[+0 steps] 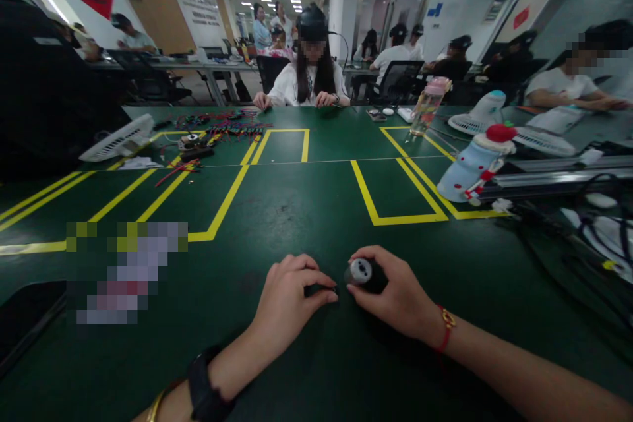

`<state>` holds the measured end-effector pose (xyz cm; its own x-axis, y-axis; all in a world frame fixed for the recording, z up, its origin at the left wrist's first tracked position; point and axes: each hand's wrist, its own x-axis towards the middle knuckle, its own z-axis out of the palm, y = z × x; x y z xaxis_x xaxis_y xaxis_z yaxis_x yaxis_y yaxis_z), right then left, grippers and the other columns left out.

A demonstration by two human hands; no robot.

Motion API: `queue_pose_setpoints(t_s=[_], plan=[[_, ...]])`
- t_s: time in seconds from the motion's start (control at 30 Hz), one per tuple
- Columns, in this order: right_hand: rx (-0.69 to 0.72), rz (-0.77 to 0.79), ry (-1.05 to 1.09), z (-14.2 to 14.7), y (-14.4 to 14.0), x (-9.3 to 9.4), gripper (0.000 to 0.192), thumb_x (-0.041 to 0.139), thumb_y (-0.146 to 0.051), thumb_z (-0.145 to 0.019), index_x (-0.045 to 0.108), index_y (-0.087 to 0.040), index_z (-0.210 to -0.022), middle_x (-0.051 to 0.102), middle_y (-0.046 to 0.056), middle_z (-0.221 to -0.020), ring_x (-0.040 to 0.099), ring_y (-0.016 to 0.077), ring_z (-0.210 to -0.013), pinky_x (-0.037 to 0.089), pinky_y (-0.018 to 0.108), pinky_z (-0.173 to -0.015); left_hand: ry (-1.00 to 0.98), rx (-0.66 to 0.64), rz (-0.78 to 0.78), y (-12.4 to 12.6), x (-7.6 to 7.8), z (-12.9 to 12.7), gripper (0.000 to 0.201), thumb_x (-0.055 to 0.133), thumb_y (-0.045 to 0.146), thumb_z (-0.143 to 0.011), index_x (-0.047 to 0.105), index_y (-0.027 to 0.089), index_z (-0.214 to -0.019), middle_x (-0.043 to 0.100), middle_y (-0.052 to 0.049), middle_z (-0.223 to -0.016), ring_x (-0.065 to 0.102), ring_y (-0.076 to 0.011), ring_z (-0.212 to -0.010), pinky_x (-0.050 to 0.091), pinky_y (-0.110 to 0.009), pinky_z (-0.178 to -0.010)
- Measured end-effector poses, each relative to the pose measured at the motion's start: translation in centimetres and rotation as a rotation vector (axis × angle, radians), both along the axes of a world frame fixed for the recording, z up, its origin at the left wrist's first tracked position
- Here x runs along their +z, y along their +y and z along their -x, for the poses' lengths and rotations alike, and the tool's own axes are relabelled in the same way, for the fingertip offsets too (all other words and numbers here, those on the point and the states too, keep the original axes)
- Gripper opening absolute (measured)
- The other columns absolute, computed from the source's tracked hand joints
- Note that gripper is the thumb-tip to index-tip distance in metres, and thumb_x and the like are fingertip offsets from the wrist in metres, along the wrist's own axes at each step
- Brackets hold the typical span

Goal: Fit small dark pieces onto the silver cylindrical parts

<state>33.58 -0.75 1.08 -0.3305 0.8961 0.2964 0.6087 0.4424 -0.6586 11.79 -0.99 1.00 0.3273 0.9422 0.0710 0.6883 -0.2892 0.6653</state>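
Observation:
My right hand (395, 290) grips a small motor (361, 270), a short metal cylinder, between thumb and fingers. The motor's pale round end, with dark holes in it, faces up toward me. Just left of it, my left hand (291, 290) is closed, thumb and fingertips nearly together low over the green table (297, 204). Something small and dark shows at those fingertips, too little of it to name. A narrow gap separates the two hands, and the left one does not touch the motor.
Yellow tape outlines (410, 219) mark the table. Bundles of coloured wires (222, 125) and a white fan (121, 138) lie at the back left. A blue bottle (467, 168), a pink-lidded bottle (430, 105) and black cables (558, 264) are on the right. A person (311, 72) sits opposite.

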Motion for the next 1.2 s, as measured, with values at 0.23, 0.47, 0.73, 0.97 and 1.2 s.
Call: queue_pose_setpoints(t_s=[0.23, 0.47, 0.73, 0.97, 1.2], plan=[[-0.745, -0.054, -0.211, -12.1, 7.9, 2.2, 0.042, 0.068, -0.039, -0.065, 0.056, -0.016, -0.098, 0.062, 0.01, -0.094, 0.059, 0.0205, -0.08, 0.047, 0.035, -0.074, -0.06, 0.092, 0.054, 0.1, 1.4, 5.1, 0.031, 0.06, 0.05, -0.086, 0.072, 0.029, -0.105, 0.066, -0.004, -0.102, 0.062, -0.0219, -0.089, 0.05, -0.033, -0.074], [-1.05, -0.058, -0.306, -19.4, 9.5, 1.7, 0.047, 0.071, -0.041, -0.061, 0.056, -0.012, -0.095, 0.059, 0.021, -0.093, 0.054, 0.03, -0.088, 0.042, 0.046, -0.075, -0.064, 0.413, 0.059, 0.8, 0.2, 11.3, 0.038, 0.053, 0.056, -0.087, 0.07, 0.026, -0.102, 0.072, -0.003, -0.101, 0.066, -0.024, -0.09, 0.051, -0.034, -0.075], [-0.1, -0.152, -0.377, -4.8, 4.4, 1.9, 0.04, 0.056, -0.042, -0.087, 0.059, -0.019, -0.12, 0.058, 0.011, -0.116, 0.055, 0.0199, -0.104, 0.045, 0.038, -0.092, -0.061, 0.434, 0.056, 1.0, -0.1, 10.5, 0.037, 0.055, 0.057, -0.084, 0.072, 0.027, -0.098, 0.074, -0.002, -0.101, 0.067, -0.0253, -0.095, 0.052, -0.033, -0.075], [0.348, -0.183, -0.366, 0.8, 0.2, 0.2, 0.029, 0.044, -0.008, -0.089, 0.068, -0.019, -0.102, 0.063, 0.007, -0.097, 0.056, 0.0136, -0.088, 0.05, 0.028, -0.074, -0.044, 0.426, 0.043, 0.7, 0.2, 10.5, 0.036, 0.055, 0.056, -0.084, 0.072, 0.026, -0.096, 0.074, -0.002, -0.101, 0.068, -0.0253, -0.093, 0.052, -0.034, -0.077], [-0.617, -0.207, -0.636, -12.8, 7.7, 4.8, 0.026, 0.049, -0.031, -0.089, 0.069, -0.015, -0.093, 0.063, 0.014, -0.094, 0.058, 0.0223, -0.086, 0.043, 0.038, -0.076, -0.045, 0.413, 0.037, 0.7, 0.2, 10.3, 0.034, 0.054, 0.054, -0.085, 0.072, 0.027, -0.093, 0.074, -0.001, -0.099, 0.067, -0.0247, -0.093, 0.052, -0.034, -0.079]])
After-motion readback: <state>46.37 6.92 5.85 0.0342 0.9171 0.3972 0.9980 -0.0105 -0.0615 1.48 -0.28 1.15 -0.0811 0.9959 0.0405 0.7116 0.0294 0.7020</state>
